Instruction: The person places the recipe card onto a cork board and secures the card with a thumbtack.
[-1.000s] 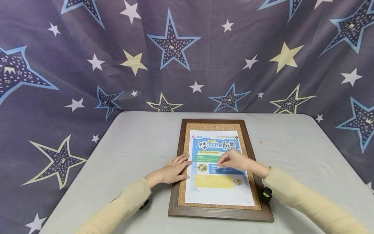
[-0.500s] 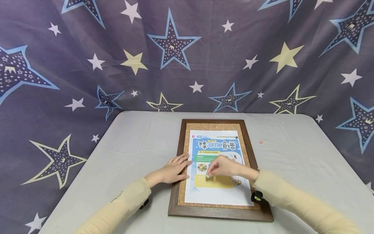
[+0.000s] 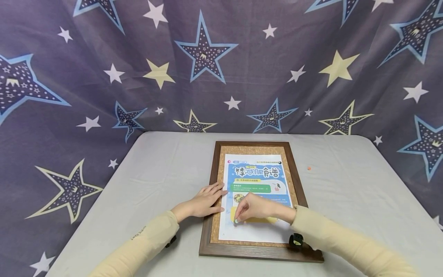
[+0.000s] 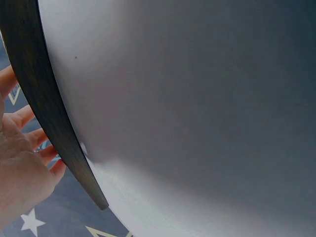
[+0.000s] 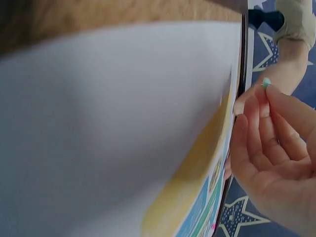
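Observation:
A printed poster [image 3: 228, 234] lies on a cork board [image 3: 216, 231] with a dark wooden frame [image 3: 263, 252]. My left hand [image 3: 203, 202] rests with spread fingers over the frame's left side, fingertips at the poster's edge. In the left wrist view, that hand [image 4: 22, 168] shows behind the dark frame edge [image 4: 54, 108]. Thumb and forefinger of my right hand [image 3: 256, 207] pinch a small green pushpin [image 5: 266, 82], held over the poster's lower left part. A pink pushpin [image 3: 229, 161] and a black one [image 3: 280, 162] sit at the poster's upper corners.
The board lies on a table with a pale grey cover [image 3: 166, 165]. A small orange piece [image 3: 309, 168] lies on it, right of the board. A dark star-patterned curtain [image 3: 242, 57] hangs behind the table and at its sides.
My right hand has moved left and toward me across the poster with the pushpin, from the blue panel to below the yellow one. The left hand has stayed still.

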`<state>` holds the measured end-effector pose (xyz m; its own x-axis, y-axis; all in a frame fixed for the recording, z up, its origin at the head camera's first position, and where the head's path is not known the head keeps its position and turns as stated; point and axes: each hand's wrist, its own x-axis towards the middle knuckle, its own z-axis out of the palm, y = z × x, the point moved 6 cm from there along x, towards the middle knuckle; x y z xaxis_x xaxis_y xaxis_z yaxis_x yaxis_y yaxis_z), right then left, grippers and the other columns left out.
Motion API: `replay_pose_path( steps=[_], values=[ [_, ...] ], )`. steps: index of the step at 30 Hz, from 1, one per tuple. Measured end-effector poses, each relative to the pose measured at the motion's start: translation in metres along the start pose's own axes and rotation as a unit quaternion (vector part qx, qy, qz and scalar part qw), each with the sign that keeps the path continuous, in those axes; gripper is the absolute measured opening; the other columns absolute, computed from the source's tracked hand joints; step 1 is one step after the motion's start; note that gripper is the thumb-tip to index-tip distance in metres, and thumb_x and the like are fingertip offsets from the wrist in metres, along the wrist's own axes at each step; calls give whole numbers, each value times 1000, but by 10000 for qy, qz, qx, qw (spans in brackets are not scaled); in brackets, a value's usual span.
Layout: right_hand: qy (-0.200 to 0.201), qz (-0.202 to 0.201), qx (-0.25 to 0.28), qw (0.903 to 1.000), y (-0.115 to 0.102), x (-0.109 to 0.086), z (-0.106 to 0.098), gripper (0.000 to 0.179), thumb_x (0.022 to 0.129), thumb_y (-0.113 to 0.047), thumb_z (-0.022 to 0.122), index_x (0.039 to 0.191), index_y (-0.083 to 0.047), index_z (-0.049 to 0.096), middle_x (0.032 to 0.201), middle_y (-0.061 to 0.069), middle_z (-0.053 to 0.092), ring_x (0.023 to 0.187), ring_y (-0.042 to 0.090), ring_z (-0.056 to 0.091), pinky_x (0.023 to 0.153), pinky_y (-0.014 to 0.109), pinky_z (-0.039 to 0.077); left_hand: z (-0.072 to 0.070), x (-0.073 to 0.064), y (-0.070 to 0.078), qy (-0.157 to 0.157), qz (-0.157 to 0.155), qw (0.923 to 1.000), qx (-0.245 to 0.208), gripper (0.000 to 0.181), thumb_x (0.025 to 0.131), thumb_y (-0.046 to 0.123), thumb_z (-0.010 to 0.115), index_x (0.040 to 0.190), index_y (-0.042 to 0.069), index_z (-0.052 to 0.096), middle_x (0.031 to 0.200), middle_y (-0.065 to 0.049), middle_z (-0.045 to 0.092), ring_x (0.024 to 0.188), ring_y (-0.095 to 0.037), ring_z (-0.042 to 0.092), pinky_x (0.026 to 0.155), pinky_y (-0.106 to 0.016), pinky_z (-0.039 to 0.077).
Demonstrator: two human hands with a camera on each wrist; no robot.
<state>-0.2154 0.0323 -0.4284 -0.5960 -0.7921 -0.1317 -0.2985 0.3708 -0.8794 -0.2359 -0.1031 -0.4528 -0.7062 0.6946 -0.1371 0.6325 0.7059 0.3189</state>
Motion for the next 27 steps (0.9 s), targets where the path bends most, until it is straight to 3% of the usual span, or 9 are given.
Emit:
replay_pose_path(
  steps=[7,14,27],
  values=[
    [20,66,123,9999,-5,3,12,7,74,2,63,77,2,69,67,9,67,59,18,62,52,17,45,1,1,-1,-2,-2,10000,52,57,90,37,47,136,6,33,145,-16,18,133,-31,12,104,-48,12],
    [49,-27,182,9998,-9,7,22,7,72,6,63,75,4,69,68,10,67,57,8,60,55,17,47,-1,0,0,22,1,10000,81,56,90,36,47,136,6,33,144,-16,19,133,-32,13,104,-49,12],
    [259,299,423,9983,-8,8,34,7,71,8,62,73,6,68,66,14,66,54,5,57,52,15,44,-1,0,0,46,61,9999,80,56,91,36,47,136,6,33,144,-17,19,133,-32,13,104,-48,13]
  ],
)
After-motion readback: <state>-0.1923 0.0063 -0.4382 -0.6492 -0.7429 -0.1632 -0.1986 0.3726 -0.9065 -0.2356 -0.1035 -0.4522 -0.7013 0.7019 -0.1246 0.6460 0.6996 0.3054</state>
